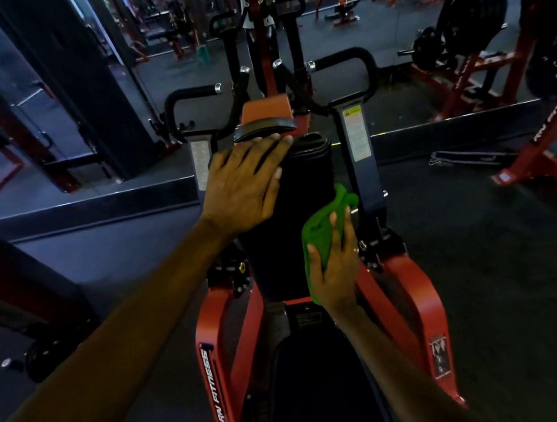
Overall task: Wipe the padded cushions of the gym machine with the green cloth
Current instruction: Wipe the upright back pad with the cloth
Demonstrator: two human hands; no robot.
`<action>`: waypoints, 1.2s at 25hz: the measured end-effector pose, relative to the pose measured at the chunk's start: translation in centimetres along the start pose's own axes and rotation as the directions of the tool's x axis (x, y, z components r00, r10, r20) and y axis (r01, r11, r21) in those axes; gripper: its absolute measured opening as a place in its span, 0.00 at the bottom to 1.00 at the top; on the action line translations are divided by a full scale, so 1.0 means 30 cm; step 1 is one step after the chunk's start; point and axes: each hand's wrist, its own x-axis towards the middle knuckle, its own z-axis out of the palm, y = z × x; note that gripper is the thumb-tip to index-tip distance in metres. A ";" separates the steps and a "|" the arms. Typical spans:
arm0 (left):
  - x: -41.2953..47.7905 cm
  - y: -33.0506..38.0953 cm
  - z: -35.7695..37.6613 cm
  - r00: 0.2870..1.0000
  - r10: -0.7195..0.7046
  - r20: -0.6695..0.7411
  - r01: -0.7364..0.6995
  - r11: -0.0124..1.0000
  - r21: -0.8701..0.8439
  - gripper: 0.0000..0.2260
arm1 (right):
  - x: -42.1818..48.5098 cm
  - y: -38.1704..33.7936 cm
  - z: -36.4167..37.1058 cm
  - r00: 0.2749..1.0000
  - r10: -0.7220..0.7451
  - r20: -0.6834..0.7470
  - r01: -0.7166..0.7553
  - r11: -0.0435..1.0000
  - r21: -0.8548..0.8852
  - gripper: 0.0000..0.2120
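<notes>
The room was dim, so the dark upholstery gave up little detail: the upright cushion read as a black, rounded column whose lower end merged into shadow, and the seat cushion below it ran off the bottom edge of the view. The left hand covered the cushion's upper left shoulder, and the right hand hid much of the green cloth, so how the cloth was folded underneath could not be told. What showed of it was bright green and bunched, with a crumpled lobe sticking up past the fingertips and a strip trailing down by the wrist. It lay against the lower right side of the upright cushion, pinched between the right thumb and the fingers laid over it. The left hand held nothing; its fingers were straight and spread, resting flat on the cushion well above and to the left of the cloth. The fingertips reached a smaller black pad above. The red frame flanked the seat, black handles curved out behind, and the small print on a warning label was unreadable.
</notes>
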 end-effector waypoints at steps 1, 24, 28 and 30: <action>0.001 0.000 -0.001 1.000 0.002 -0.007 -0.002 1.000 0.001 0.21 | -0.005 0.005 -0.002 1.000 0.009 0.003 -0.009 1.000 -0.006 0.31; 0.002 -0.004 0.012 0.999 0.012 -0.032 -0.011 1.000 0.016 0.20 | 0.315 -0.122 -0.051 0.995 -0.057 -0.077 0.066 0.991 0.117 0.29; 0.002 0.009 -0.006 1.000 0.008 0.028 -0.007 0.999 -0.049 0.21 | -0.003 0.008 0.006 0.997 0.076 -0.010 -0.075 0.994 0.078 0.31; 0.006 -0.014 -0.026 0.989 0.129 0.074 -0.122 0.989 -0.087 0.21 | -0.097 0.041 0.016 0.987 0.158 -0.002 -0.157 0.983 0.091 0.31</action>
